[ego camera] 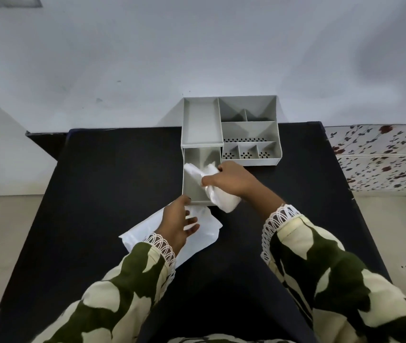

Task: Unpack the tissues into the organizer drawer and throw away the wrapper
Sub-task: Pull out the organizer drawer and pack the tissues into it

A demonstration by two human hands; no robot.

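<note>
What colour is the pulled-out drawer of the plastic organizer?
Light grey open plastic drawer, clearest in the head view.

The right hand (231,180) covers the middle of the tissues (218,191), so I cannot tell how many sheets it grips. The left hand (178,224) and its sleeve (132,273) hide much of the white wrapper (204,229), including whether it is empty. Both arms run off the near edge, and the organizer (249,129) hides the black table's (113,174) far edge.
</note>
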